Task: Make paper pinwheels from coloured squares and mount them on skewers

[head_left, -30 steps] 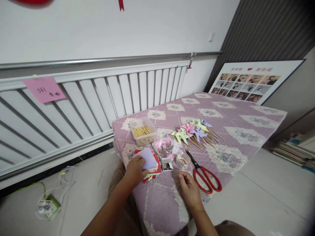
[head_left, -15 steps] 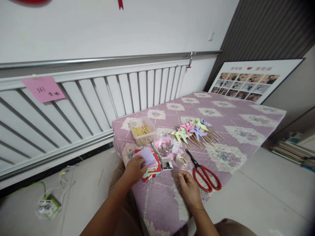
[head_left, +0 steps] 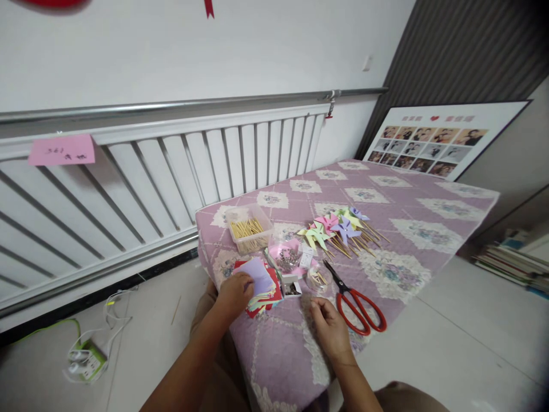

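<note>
The pink paper note (head_left: 62, 150) on the white radiator (head_left: 258, 157) has flipped up at the bottom, and the left hand (head_left: 234, 294) has pulled its thumb in a little toward the surface's left edge. The big flat surface (head_left: 283, 337) has a purple flowered cloth.

The flat, light purple paper sheet (head_left: 262, 279) lies on top of the messy pile of coloured papers (head_left: 275, 290), close to the surface's left edge. The left hand is the near one: its bent fingers touch the sheet's left side. From there, the rest goes right and toward the back edge. It looks square, so no side is longest. I cannot tell if the fingers pinch it or just rest.

The right hand (head_left: 332, 332) is across from the pile, nearer the right edge, just beside the red-handled scissors (head_left: 359, 310). Its fingers are curled; I cannot tell if they hold something tiny.
</note>
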Motion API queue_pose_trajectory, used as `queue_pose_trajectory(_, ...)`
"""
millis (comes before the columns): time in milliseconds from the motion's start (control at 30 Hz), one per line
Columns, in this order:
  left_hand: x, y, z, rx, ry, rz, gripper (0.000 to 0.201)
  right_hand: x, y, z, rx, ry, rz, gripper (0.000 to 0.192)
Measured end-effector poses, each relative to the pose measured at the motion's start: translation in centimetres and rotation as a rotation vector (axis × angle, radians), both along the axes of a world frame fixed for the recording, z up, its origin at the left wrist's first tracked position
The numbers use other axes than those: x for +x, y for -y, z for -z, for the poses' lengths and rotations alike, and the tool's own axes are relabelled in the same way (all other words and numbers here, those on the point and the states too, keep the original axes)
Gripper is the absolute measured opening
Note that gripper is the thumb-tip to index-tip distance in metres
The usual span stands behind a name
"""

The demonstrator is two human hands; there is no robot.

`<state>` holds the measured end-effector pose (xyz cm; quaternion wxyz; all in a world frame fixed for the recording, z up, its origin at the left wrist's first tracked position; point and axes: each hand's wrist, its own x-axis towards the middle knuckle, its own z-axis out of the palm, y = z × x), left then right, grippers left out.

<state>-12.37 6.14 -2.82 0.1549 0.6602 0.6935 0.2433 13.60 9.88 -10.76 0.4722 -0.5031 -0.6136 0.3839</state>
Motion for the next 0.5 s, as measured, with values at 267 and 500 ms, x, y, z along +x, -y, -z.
queue_pose_trajectory(267, -0.4, -0.6, 0.8, 0.062, 0.058, -0.163, 0.025, 0.0, 0.1, -0.4, 0.001, -0.004, 0.001, 0.025)
queue_pose_trajectory(500, -1.4, -0.8, 0.1, 0.242, 0.176, -0.304, 0.025, 0.0, 0.1, -0.6, -0.012, -0.018, 0.007, 0.025)
